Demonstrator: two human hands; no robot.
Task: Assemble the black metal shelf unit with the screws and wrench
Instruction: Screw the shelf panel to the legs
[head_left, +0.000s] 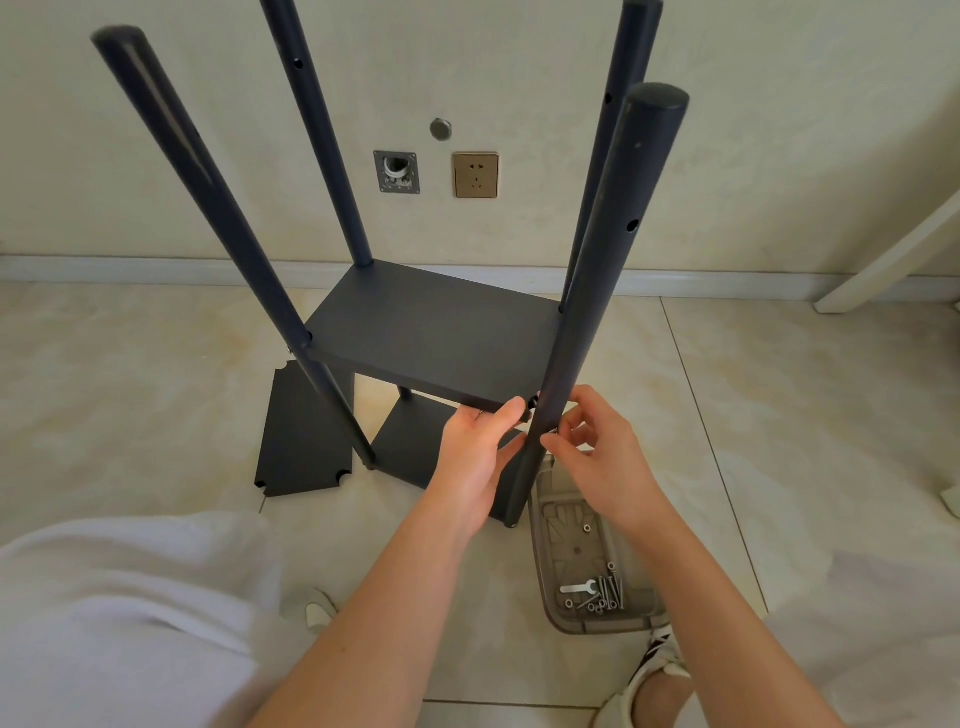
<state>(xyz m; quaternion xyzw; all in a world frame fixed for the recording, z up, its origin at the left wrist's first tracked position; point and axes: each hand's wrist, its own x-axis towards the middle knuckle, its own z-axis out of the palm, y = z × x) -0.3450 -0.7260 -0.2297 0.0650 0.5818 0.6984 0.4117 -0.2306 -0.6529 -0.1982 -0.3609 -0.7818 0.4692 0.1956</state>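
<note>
Matte black shelf unit (431, 322) centre frame, round posts, open tile floor around. Left hand (480, 454) pinches its front edge; right hand (605, 460) curls round near-right post (597, 291). Wrench (577, 588), screws (611, 592) in clear tray (597, 627), lower right.

I found nothing I could read from my view: no text, label, brand or number showed on the black shelf unit (431, 322), the gold wall socket (475, 175) or the grey tray (563, 512) on the floor.
</note>
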